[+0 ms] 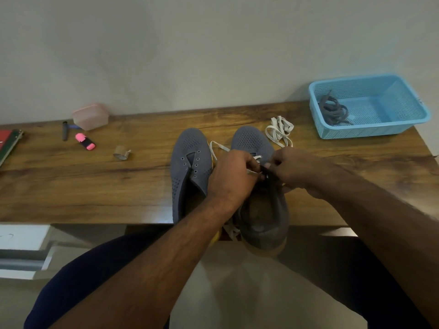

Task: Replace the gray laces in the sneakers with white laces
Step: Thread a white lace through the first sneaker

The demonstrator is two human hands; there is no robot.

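Observation:
Two gray sneakers stand side by side at the table's front edge. The left sneaker (190, 172) has bare eyelets and no lace. Over the right sneaker (261, 210), whose heel hangs past the edge, my left hand (231, 176) pinches a white lace (217, 147) that loops out between the shoes. My right hand (292, 168) pinches at the eyelets on the shoe's right side; what its fingertips hold is hidden. A second white lace (279, 131) lies bundled behind the right sneaker. Gray laces (332, 110) lie in the blue basket (403, 128).
The wooden table (95, 181) meets a wall at the back. On its left part lie a pink lidded box (90, 116), a dark pen (64, 130), a pink highlighter (85, 141), a small tape roll (121, 153) and a red book (7, 141).

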